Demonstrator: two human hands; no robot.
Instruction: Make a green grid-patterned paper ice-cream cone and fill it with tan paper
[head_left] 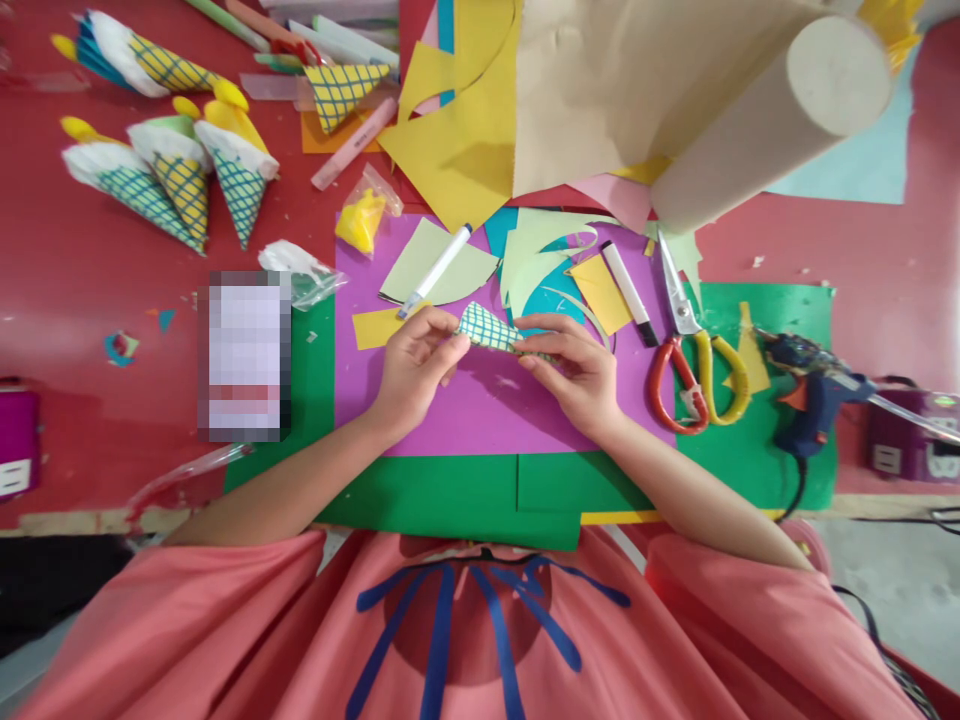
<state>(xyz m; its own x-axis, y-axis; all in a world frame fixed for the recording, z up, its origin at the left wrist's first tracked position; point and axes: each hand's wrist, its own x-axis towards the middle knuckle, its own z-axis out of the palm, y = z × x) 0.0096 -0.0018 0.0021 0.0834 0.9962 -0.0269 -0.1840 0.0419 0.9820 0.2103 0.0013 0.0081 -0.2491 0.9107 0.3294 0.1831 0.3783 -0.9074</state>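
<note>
A small pale cone with a blue-green lattice pattern (489, 328) is held between both hands above the purple sheet (465, 410). My left hand (421, 368) pinches its wider end with thumb and fingers. My right hand (571, 372) grips the narrow end, its fingertips covering the tip. Just beyond the cone lie a white marker (436, 270), a pale green paper piece (412, 258) and curved green offcuts (529, 250). A black-capped marker (628, 292) rests on a yellow paper piece (600, 293) beyond my right hand.
Scissors (684, 310) with red and yellow handles and a blue glue gun (814, 400) lie at right. Finished lattice cones (238, 180) are at upper left, near a yellow lump in plastic (361, 220). A blurred-out rectangular object (244, 350) lies left. A large paper roll (765, 125) stands upper right.
</note>
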